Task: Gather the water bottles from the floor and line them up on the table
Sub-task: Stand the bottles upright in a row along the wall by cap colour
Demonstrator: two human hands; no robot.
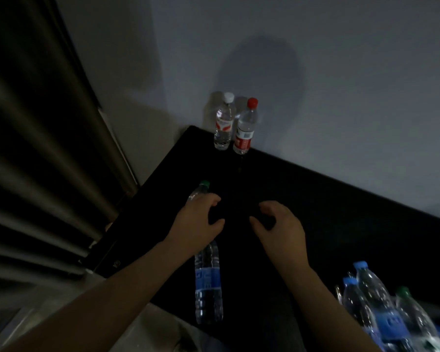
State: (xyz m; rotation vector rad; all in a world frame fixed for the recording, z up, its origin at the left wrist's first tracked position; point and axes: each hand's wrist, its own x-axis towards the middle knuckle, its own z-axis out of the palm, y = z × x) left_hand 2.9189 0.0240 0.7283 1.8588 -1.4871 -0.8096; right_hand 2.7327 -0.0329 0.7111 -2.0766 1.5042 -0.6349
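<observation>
Dark bench (315,224) against a pale wall (341,97) carries two upright bottles (224,128) at its far corner. A green-capped bottle (208,283) runs lengthwise away beneath the left hand (198,219), and whether its curled fingers (212,199) grip it is unclear. The right hand (280,224), loosely curled and empty, hovers beside.

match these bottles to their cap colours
Bottles:
A. left bottle by the wall
B. right bottle by the wall
C. near bottle by the left hand
D. tallest bottle at bottom right

Cap colours:
1. green
2. blue
3. white
4. red

Pairs: A-3, B-4, C-1, D-2
</observation>
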